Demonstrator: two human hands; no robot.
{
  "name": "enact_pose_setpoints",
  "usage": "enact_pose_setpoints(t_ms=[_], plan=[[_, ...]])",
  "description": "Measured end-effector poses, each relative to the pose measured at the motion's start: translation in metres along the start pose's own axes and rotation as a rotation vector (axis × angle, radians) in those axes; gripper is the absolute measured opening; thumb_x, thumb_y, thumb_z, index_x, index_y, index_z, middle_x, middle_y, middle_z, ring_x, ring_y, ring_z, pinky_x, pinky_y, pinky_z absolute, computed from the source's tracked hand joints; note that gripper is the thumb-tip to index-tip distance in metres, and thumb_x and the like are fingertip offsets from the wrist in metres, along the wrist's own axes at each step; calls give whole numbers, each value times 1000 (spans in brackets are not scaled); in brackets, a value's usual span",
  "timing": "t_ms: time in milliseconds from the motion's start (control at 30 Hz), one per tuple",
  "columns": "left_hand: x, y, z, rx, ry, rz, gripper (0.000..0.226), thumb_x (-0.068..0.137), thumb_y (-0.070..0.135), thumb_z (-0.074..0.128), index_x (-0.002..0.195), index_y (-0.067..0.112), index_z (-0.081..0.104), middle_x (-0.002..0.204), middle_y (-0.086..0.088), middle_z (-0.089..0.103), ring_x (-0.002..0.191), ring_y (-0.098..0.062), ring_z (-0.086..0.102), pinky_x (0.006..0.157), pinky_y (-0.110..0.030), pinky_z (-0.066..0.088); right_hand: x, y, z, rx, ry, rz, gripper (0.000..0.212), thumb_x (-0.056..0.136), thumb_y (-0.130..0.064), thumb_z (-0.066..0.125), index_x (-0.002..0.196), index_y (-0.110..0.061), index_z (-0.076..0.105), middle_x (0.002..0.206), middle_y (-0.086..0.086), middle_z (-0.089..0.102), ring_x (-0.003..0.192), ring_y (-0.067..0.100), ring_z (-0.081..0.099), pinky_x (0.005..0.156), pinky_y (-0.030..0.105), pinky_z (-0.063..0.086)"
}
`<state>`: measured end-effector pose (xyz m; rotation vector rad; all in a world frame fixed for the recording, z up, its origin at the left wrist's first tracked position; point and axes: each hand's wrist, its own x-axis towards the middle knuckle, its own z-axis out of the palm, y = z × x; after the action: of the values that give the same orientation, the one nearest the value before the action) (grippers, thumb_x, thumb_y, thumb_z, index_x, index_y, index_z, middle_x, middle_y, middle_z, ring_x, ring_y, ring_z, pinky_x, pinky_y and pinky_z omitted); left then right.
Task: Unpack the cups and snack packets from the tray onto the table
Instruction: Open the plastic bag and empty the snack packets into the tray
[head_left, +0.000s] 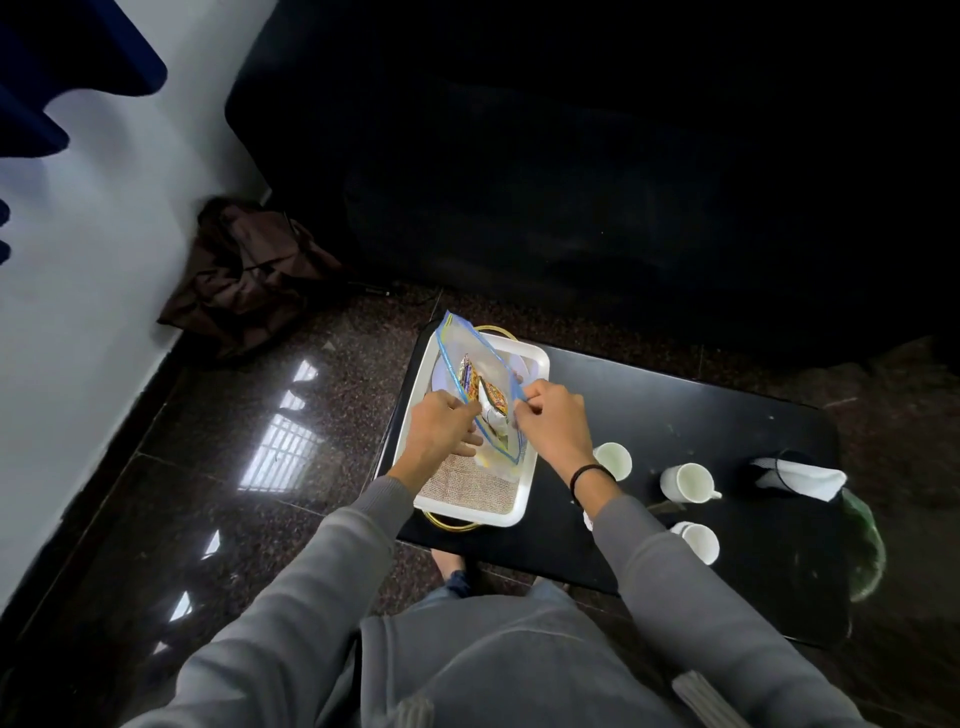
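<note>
A white tray (535, 364) with a woven mat sits at the left end of a black table (649, 395). Over the tray is a clear zip bag (470, 345) with a blue seal, and colourful snack packets (475, 382) show inside it. My left hand (441, 428) pinches the bag's left mouth edge. My right hand (550, 421) pinches the right edge, so the mouth is held apart. Three white cups stand on the table to the right of the tray: one (615, 460) near my right wrist, one (688, 483) further right, one (698, 540) at the front.
A black holder with a white cloth (800, 478) stands at the table's right end, with a greenish plastic bag (867, 551) by the edge. A brown bag (249, 275) lies on the dark polished floor by the white wall. A dark sofa fills the background.
</note>
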<state>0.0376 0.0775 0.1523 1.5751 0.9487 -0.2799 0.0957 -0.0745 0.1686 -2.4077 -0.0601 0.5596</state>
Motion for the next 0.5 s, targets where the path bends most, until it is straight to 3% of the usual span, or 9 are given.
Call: enact_pose_setpoints(t_ms=[67, 133, 200, 333, 400, 500], plan=[[1, 0, 0, 99, 17, 14, 21, 96, 22, 65, 80, 9, 61, 65, -9, 71, 53, -18, 74, 48, -35, 62, -4, -3, 3, -48, -8, -46, 13, 93, -19, 62, 90, -9, 70, 81, 8, 77, 72, 10, 57, 61, 17, 48], [3, -2, -4, 215, 54, 23, 20, 97, 20, 61, 82, 7, 63, 66, -10, 73, 55, -20, 75, 54, -38, 65, -7, -4, 4, -51, 20, -48, 11, 92, -19, 62, 87, -10, 68, 84, 9, 75, 79, 22, 65, 68, 34, 58], [4, -6, -12, 305, 113, -1, 22, 95, 23, 61, 83, 5, 65, 67, -11, 75, 60, -25, 77, 61, -41, 66, -9, -1, 0, -54, 76, -16, 10, 92, -21, 62, 87, -12, 64, 86, 9, 73, 80, 28, 68, 68, 41, 60], [7, -19, -29, 341, 111, -23, 26, 90, 23, 60, 74, 3, 64, 68, -13, 76, 61, -28, 77, 63, -42, 66, -8, 8, -10, -64, 151, 23, 11, 92, -22, 61, 94, -12, 65, 83, 9, 72, 76, 27, 68, 60, 32, 53], [7, -26, -31, 284, 36, 1, 25, 92, 20, 62, 74, 2, 65, 72, -15, 76, 57, -23, 76, 58, -39, 65, -7, 9, -10, -69, 106, 48, 14, 93, -26, 61, 100, -14, 64, 91, 9, 73, 80, 26, 68, 61, 31, 51], [7, -32, -30, 271, -70, 46, 20, 94, 20, 64, 84, 4, 68, 76, -10, 75, 53, -14, 73, 49, -31, 61, -5, 6, -4, -135, -58, 110, 33, 95, -38, 60, 119, -15, 58, 109, 9, 67, 97, 30, 67, 77, 40, 58]])
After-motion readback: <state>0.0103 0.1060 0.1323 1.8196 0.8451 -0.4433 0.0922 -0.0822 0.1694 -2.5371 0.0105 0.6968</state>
